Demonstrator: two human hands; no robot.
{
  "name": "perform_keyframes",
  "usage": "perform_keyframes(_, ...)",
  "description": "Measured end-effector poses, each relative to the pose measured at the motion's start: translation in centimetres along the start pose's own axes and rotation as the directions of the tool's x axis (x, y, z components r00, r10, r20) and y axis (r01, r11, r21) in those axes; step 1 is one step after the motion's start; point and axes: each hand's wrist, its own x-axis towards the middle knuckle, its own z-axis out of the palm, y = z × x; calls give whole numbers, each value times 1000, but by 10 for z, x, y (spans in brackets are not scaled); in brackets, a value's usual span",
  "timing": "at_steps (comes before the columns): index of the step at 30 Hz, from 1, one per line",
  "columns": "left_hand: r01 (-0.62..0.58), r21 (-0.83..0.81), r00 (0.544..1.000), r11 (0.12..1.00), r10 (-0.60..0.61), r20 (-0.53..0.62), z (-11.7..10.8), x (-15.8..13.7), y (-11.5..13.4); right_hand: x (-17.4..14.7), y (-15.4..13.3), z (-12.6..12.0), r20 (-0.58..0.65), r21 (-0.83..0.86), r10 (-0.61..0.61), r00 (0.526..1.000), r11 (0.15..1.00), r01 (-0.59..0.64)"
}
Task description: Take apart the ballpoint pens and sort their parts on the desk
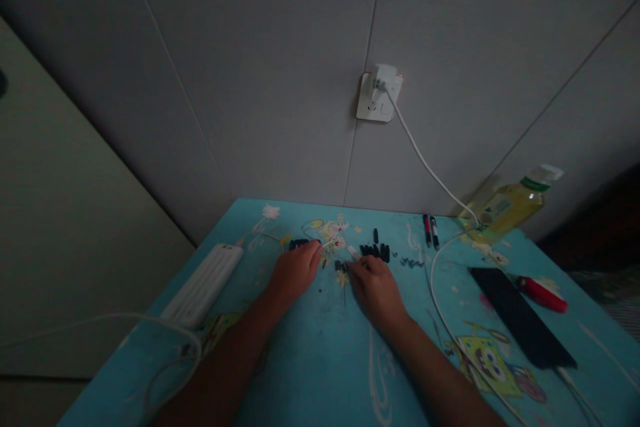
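My left hand [296, 271] is closed in a pinch over the middle of the table. A thin white stick [328, 242] pokes out from its fingertips toward the right. Opposite it, my right hand [376, 285] is also pinched, with a short whitish strip [353, 252] at its fingers. Small black pieces [342, 266] lie between the hands, close to the right fingertips. Beside the left hand is a row of black pieces [299, 244], partly covered by it. Another black group [375, 252] sits just beyond the right hand, with a single black piece [376, 235] behind.
On the blue patterned table [320, 360], a white power strip [204, 285] lies left. At right are two pens [431, 231], a bottle of yellow liquid [510, 208], a black phone-like slab [523, 317] and a red-handled object [543, 293]. A white cable [433, 283] crosses from the wall socket [379, 97].
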Motion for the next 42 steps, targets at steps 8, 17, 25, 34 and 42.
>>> perform_keyframes(8, 3, 46, 1000, 999, -4, 28, 4, -1, 5, 2, -5, -4, 0, -133, 4, 1000, 991, -4)
perform_keyframes(17, 7, 27, 997, 1000, -9, 73, 5, -3, 9, 5, -4, -1, -49, -184, 106, 993, 976, -113)
perform_keyframes(25, -167, -48, 982, 985, 171, 82, 7, -7, 13, -3, 14, -14, -91, 378, 242, 966, 906, -192)
perform_keyframes(34, -271, -49, 959, 961, 274, 67, 3, -10, 18, -7, 9, -26, -170, 483, 239, 956, 866, -131)
perform_keyframes(42, -276, -55, 957, 960, 280, 73, 3, -10, 17, -9, 10, -22, -160, 456, 183, 970, 885, -91)
